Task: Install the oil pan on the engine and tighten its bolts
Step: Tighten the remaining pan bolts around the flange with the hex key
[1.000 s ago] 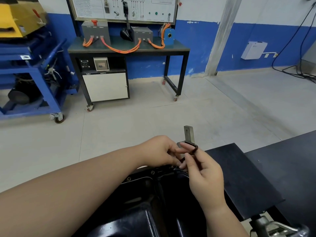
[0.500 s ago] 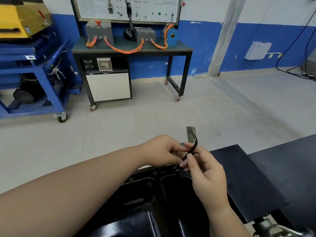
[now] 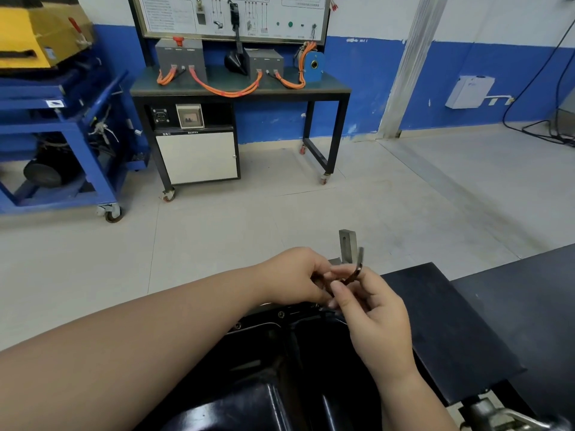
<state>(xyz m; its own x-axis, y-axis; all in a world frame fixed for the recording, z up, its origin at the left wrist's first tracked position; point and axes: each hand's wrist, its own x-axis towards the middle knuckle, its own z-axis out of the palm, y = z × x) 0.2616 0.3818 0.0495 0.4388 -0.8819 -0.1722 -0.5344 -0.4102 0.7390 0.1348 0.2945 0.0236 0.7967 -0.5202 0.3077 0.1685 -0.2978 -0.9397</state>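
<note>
The black oil pan (image 3: 267,362) lies bottom-up on the engine below me, with bolt heads (image 3: 281,314) along its far flange. Above that far edge my right hand (image 3: 370,318) pinches a small dark curved wrench (image 3: 357,269) between thumb and fingers. My left hand (image 3: 295,278) meets it from the left, its fingertips curled at the tool's lower end; what they pinch is hidden. A grey metal bracket (image 3: 347,245) stands upright just behind the hands.
A black tray or table top (image 3: 460,321) lies to the right of the pan. A metal stand fitting (image 3: 497,418) shows at the bottom right. Across the floor stand a training bench on casters (image 3: 236,88) and a blue cart (image 3: 62,135).
The dark tool has swung from lying flat over my right fingers to standing more upright beside the bracket. Both hands stay together above the pan's far edge.
</note>
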